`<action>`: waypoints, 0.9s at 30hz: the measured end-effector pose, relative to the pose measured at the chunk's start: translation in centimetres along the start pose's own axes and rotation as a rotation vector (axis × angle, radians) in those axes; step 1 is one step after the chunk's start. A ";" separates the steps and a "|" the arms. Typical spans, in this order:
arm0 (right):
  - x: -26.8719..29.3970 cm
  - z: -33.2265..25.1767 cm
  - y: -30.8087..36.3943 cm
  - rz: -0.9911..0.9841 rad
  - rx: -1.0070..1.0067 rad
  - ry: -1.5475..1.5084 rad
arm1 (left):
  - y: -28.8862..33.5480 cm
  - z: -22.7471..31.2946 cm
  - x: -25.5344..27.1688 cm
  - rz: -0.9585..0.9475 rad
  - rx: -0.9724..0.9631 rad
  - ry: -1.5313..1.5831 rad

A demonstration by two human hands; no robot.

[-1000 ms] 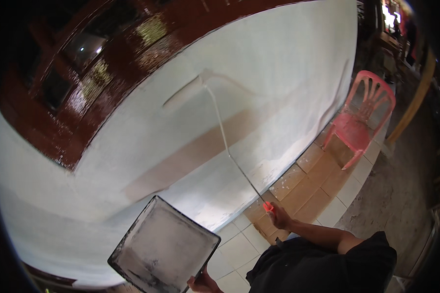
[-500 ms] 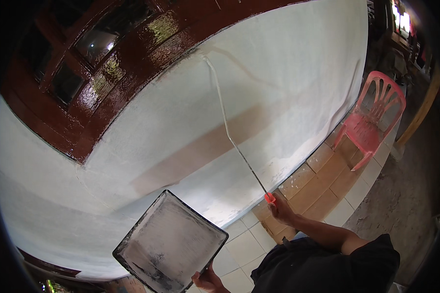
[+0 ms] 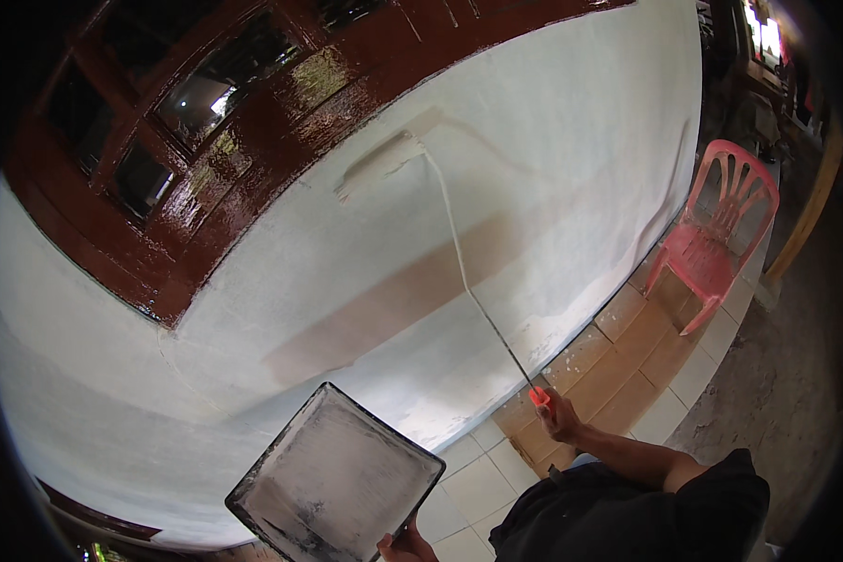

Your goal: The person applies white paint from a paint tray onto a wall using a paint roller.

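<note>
My right hand (image 3: 560, 420) is closed around the orange handle of a paint roller (image 3: 464, 267). Its long, bent metal rod reaches up to the pale roller head (image 3: 380, 161), which lies against the whitish wall (image 3: 562, 112) just below the dark red-brown window frame (image 3: 197, 234). At the lower edge, my left hand (image 3: 408, 545) grips the near right rim of a square, black-edged paint tray (image 3: 337, 473). Pale paint coats the tray's inside, with dark streaks near its left corner. The left thumb shows; some fingers are hidden beneath the tray.
A worn red plastic chair (image 3: 707, 239) stands at the right near the wall. Brown cardboard-like sheets (image 3: 599, 379) lie along the wall's foot, spotted with white paint. White floor tiles (image 3: 478, 487) show beside them. A yellowish pole (image 3: 810, 211) leans at the far right.
The roller head has moved down from the window frame's edge onto the wall, showing more fully now. The view has shifted slightly; my left hand still holds the tray.
</note>
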State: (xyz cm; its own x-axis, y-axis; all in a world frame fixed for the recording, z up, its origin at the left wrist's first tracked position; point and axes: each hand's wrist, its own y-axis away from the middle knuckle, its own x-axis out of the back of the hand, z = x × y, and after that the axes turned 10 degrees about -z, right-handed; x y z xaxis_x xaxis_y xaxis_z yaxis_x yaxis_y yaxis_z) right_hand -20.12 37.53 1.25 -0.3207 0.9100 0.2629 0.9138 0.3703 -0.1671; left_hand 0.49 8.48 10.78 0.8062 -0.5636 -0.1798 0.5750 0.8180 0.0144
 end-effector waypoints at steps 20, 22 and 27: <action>1.7 0.2 -3.1 0.018 -0.015 0.008 | 0.3 -0.9 0.3 -0.073 -0.050 0.328; 2.2 -0.3 -3.6 0.003 -0.012 0.028 | 0.8 -0.2 0.0 -0.047 -0.027 0.284; 2.1 -0.4 -3.9 -0.012 -0.026 0.077 | 0.9 -0.1 0.4 -0.027 -0.021 0.331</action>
State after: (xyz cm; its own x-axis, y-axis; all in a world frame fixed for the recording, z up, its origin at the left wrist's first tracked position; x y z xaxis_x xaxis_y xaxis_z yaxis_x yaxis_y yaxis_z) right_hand -24.26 37.88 2.85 -0.3122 0.8881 0.3372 0.9165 0.3750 -0.1391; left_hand 1.37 9.01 10.64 0.6996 -0.5201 -0.4899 0.5901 0.8072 -0.0143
